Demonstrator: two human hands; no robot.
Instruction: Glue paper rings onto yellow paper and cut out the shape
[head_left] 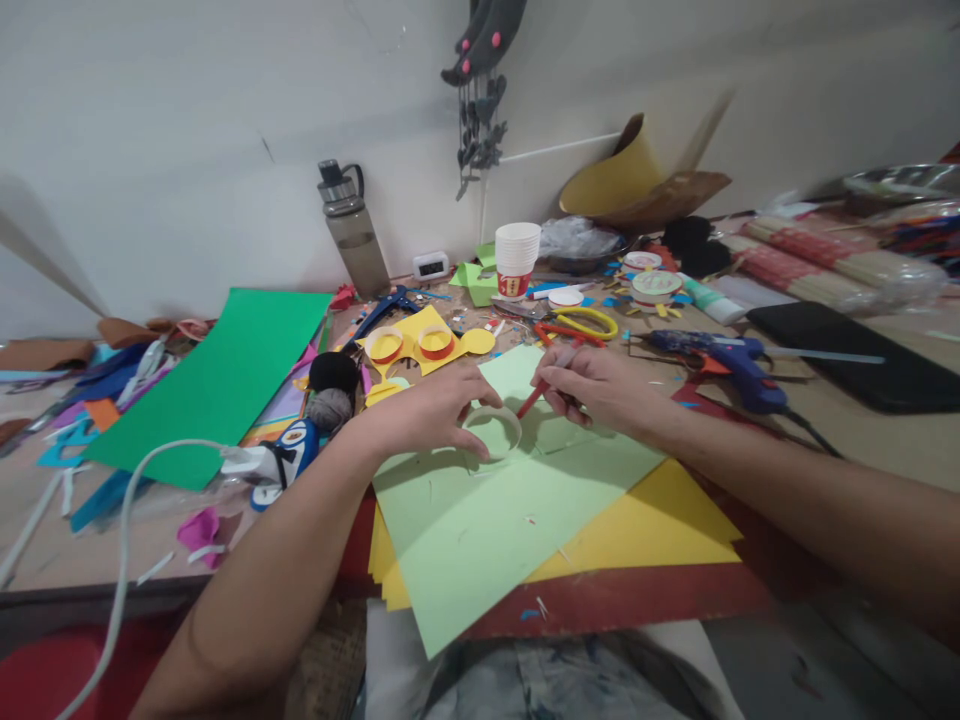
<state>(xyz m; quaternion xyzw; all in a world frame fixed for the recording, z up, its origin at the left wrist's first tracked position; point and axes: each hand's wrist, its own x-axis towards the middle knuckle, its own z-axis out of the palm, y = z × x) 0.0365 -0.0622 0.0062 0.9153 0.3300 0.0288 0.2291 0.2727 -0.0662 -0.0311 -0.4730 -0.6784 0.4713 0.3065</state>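
head view: at the frame's centre, the left hand [444, 408] grasps a pale ring [517, 430], probably light, stiff and best held by its outer rim, on light-green paper [480, 545], while the right hand [574, 385] grips a red pen [532, 400].

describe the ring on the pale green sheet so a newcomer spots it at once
Find the pale green sheet lying over yellow sheets. On it, the left hand holds a pale ring. Unlike those flat sheets, it is an open, round band.
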